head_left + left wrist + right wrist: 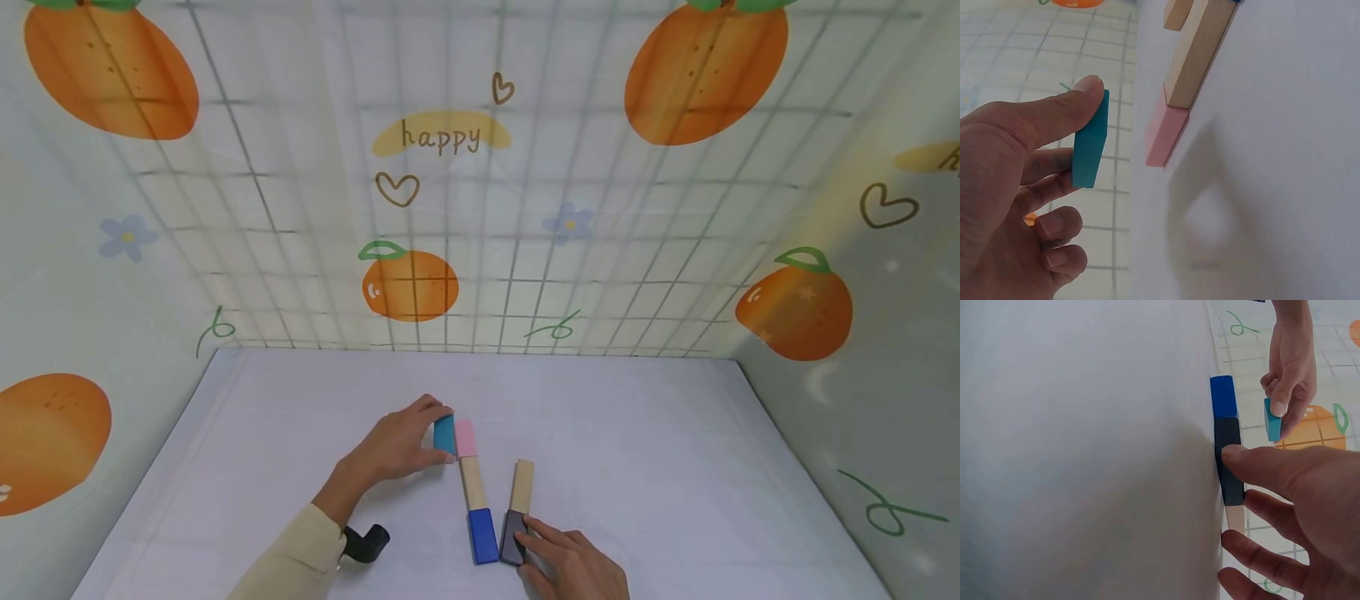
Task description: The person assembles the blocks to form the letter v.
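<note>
My left hand (401, 437) pinches a teal block (1090, 144) between thumb and fingers. In the left wrist view the block is apart from the white surface, beside a pink block (466, 437). The pink block, a plain wooden block (473, 483) and a blue block (483, 537) lie end to end in a line. To their right, a dark grey block (512, 533) lies end to end with another plain wooden block (522, 485). My right hand (577, 567) touches the dark grey block, fingers spread and fairly straight. The near ends of the two lines almost meet.
The blocks lie on a white tabletop (637, 442). A patterned curtain with a grid (480, 200) stands behind it, with printed side panels. A black strap-like piece (367, 543) shows at the left wrist.
</note>
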### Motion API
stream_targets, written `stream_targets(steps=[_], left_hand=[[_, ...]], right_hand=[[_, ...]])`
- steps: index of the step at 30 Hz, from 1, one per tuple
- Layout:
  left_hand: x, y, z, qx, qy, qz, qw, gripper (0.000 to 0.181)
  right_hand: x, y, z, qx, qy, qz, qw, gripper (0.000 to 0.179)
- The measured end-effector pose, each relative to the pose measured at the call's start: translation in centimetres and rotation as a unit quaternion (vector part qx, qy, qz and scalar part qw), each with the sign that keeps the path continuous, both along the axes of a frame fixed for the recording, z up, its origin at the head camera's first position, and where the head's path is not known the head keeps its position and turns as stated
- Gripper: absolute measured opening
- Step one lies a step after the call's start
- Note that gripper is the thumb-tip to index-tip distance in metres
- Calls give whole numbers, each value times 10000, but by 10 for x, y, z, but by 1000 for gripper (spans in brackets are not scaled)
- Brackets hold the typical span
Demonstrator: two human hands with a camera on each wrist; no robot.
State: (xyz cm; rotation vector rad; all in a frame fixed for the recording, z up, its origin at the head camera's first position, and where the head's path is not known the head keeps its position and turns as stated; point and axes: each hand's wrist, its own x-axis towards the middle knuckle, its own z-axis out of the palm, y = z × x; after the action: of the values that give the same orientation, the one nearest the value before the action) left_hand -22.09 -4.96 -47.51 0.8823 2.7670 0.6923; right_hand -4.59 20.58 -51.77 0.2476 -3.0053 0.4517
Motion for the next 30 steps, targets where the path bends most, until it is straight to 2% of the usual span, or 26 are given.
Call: stream_targets(steps=[12, 24, 30], left_hand=[[-5, 13, -5, -113, 42, -128, 9998, 66], [-14, 23, -7, -229, 141, -218, 9994, 67], [-18, 27, -6, -316, 201, -308, 9988, 67]], right_hand=[[-1, 3, 2, -7, -283, 74, 9996, 39], [-1, 3, 2, -12, -248, 138, 9996, 39], [-3, 3, 3, 77, -380, 137, 9992, 39]])
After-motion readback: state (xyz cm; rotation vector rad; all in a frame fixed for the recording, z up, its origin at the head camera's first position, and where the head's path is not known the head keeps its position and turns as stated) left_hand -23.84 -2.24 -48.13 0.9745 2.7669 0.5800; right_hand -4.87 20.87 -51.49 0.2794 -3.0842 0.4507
